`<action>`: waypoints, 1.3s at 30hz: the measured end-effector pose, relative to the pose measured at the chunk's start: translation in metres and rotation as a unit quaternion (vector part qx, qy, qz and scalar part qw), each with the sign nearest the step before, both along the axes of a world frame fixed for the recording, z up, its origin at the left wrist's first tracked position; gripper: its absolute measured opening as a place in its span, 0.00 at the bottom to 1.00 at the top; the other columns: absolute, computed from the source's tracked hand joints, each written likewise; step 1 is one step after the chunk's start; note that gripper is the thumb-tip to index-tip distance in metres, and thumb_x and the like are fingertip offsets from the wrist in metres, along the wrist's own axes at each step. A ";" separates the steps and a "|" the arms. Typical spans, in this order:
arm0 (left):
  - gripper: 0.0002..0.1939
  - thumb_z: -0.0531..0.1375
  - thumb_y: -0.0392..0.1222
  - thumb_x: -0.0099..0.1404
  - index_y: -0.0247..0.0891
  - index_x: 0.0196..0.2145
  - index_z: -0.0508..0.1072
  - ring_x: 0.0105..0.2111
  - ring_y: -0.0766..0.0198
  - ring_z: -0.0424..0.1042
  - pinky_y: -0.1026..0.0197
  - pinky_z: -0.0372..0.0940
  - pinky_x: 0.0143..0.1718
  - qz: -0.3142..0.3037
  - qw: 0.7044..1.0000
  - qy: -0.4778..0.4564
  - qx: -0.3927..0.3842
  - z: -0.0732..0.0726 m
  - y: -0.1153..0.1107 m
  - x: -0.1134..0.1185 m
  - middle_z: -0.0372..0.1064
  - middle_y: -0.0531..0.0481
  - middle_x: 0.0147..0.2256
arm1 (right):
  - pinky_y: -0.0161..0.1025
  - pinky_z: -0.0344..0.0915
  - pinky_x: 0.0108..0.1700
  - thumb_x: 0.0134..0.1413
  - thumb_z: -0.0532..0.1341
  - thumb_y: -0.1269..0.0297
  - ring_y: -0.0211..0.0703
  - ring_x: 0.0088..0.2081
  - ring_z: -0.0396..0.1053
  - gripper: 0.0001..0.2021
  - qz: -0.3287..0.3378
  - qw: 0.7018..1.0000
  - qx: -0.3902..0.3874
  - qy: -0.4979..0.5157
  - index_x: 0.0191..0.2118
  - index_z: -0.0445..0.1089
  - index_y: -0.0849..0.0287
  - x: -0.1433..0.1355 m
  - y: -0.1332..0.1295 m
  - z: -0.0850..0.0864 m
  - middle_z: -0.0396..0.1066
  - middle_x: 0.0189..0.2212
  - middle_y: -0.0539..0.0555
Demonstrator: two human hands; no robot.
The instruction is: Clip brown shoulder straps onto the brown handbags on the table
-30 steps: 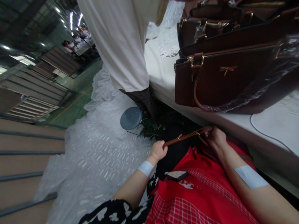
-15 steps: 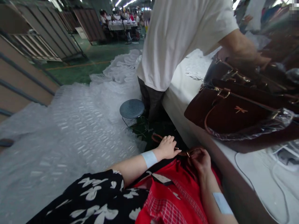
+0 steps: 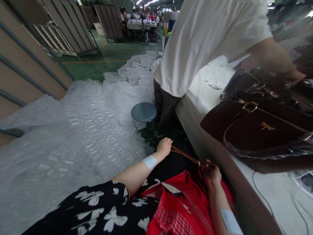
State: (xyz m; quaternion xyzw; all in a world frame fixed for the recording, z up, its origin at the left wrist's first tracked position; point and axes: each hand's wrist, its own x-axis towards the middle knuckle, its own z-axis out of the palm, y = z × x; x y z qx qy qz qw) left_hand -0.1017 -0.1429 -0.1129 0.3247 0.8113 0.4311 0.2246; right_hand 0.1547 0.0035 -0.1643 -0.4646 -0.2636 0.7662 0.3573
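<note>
A thin brown strap (image 3: 186, 155) stretches between my two hands above my lap. My left hand (image 3: 164, 147) is closed round its far end, with the fingers curled. My right hand (image 3: 212, 174) grips the other end, where a small gold-coloured metal piece sits on the strap and a loop hangs down. Below the hands lies the red apron (image 3: 181, 205) over my lap. To the right, a dark brown handbag (image 3: 254, 130) with a gold dragonfly emblem and plastic-wrapped handles rests on the white table (image 3: 266, 192).
A person in a white shirt (image 3: 202, 42) leans over the table, reaching towards more bags. A round blue-grey stool (image 3: 143, 112) stands ahead. Clear plastic wrapping (image 3: 80, 140) is heaped at the left, beside racks (image 3: 70, 26). A cable runs over the table edge.
My left hand has moved left, away from my right hand, and the strap is now drawn out between them. The view has turned slightly, and the person's arm reaches further right.
</note>
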 end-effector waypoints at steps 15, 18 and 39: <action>0.12 0.58 0.43 0.67 0.33 0.30 0.72 0.29 0.68 0.72 0.67 0.65 0.31 0.121 0.834 -0.511 0.167 -0.015 -0.061 -0.072 0.74 0.45 0.32 | 0.43 0.71 0.38 0.56 0.45 0.30 0.50 0.33 0.76 0.38 0.146 0.989 -0.028 -0.004 0.36 0.78 0.60 -0.007 -0.018 0.016 0.79 0.30 0.59; 0.11 0.58 0.42 0.67 0.32 0.30 0.72 0.23 0.70 0.68 0.67 0.62 0.24 0.112 0.799 -0.566 0.169 -0.011 -0.074 -0.070 0.73 0.45 0.30 | 0.43 0.70 0.36 0.53 0.46 0.28 0.50 0.32 0.76 0.40 0.187 0.982 -0.029 -0.012 0.37 0.78 0.61 -0.009 -0.023 0.018 0.79 0.31 0.60; 0.19 0.67 0.54 0.58 0.34 0.30 0.71 0.12 0.80 0.45 0.69 0.51 0.18 0.080 0.852 -0.486 0.178 0.020 -0.058 -0.072 0.56 0.62 0.16 | 0.38 0.68 0.36 0.36 0.72 0.45 0.49 0.35 0.73 0.22 0.261 0.907 0.238 -0.230 0.31 0.78 0.60 0.021 -0.043 0.079 0.78 0.30 0.56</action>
